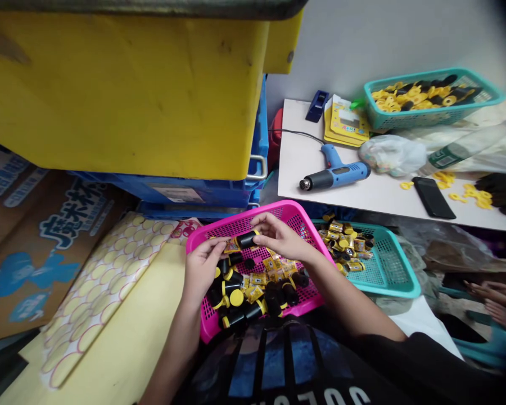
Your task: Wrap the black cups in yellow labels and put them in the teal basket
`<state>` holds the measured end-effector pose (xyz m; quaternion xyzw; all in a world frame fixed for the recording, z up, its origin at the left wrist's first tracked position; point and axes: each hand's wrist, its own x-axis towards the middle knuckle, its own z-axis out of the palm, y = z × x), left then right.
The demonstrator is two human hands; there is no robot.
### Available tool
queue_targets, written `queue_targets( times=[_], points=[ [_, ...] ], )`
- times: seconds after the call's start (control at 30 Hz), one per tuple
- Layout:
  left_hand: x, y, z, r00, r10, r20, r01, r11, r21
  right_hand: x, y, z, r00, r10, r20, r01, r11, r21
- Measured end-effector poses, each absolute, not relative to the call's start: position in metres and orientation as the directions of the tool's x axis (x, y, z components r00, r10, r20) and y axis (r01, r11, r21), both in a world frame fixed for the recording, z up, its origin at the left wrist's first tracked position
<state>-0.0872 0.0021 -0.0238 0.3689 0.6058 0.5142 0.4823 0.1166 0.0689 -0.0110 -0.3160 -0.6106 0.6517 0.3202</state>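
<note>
Over a pink basket [306, 216], my right hand [278, 235] grips a small black cylinder [247, 240] that lies nearly sideways and has a bit of yellow at its rim. My left hand [204, 261] is closed in a pinch on a small yellow printed wrapper [231, 246], which meets the cylinder's left end. Whether the wrapper is partly around the cylinder I cannot tell. Below both hands, the basket holds several black cylinders with yellow caps [236, 298] and a pile of yellow printed wrappers [278, 269].
A teal basket [398, 264] with wrapped cylinders stands at the right. On the white table [293, 152] lie a blue heat gun [341, 173], a phone [433, 198] and another teal basket [430, 118]. A yellow bin [122, 95] rises ahead; round sticker sheets [105, 287] lie left.
</note>
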Motion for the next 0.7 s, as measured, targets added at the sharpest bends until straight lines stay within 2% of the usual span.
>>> queue_targets(
  times=[0.17, 0.5, 0.6, 0.7],
  points=[
    [-0.086, 0.000, -0.023, -0.253, 0.945, -0.210, -0.010, 0.215, 0.977, 0.122, 0.070, -0.012, -0.645, 0.761, -0.074, 0.027, -0.074, -0.997],
    [-0.072, 0.000, -0.017, -0.134, 0.968, -0.213, -0.114, 0.199, 0.973, 0.103, 0.053, -0.030, -0.467, 0.883, -0.045, -0.087, -0.096, -0.992],
    [-0.069, -0.002, -0.017, -0.129, 0.969, -0.209, -0.179, 0.185, 0.966, 0.099, 0.045, -0.028, -0.439, 0.895, -0.078, -0.190, -0.178, -0.966],
    [-0.064, -0.003, -0.016, -0.118, 0.973, -0.196, -0.245, 0.163, 0.956, 0.093, 0.038, -0.028, -0.498, 0.848, -0.180, -0.341, -0.382, -0.859]
  ],
)
